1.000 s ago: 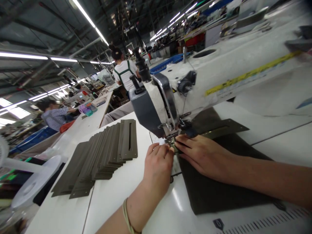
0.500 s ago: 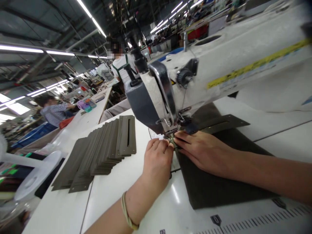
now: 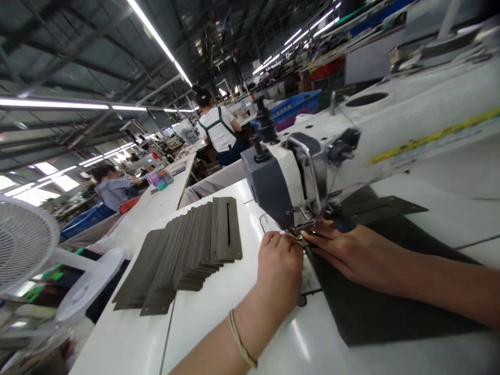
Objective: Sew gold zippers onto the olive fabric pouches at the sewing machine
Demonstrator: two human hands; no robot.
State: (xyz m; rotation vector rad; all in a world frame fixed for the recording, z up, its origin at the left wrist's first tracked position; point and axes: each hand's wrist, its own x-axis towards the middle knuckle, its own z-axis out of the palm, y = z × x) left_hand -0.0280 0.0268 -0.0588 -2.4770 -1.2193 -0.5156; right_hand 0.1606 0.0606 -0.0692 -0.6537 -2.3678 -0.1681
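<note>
A sewing machine head stands over the white table, its presser foot low beside my fingertips. My left hand, a band round its wrist, is closed just left of the needle area. Its fingers are curled in a pinch; whatever lies between them is hidden. My right hand lies flat on a dark olive panel, fingers stretched toward the presser foot. Behind that hand, a slotted olive strip rests by the panel, partly under the machine arm.
A fanned stack of olive slotted pieces lies on the table to the left. A white fan stands beyond the left edge. Two people work farther off, one in a white shirt. A blue crate sits behind the machine.
The view has shifted left, so machine, hands and stack appear farther right, and more of the fan shows. Both hands keep nearly the same places at the presser foot.
</note>
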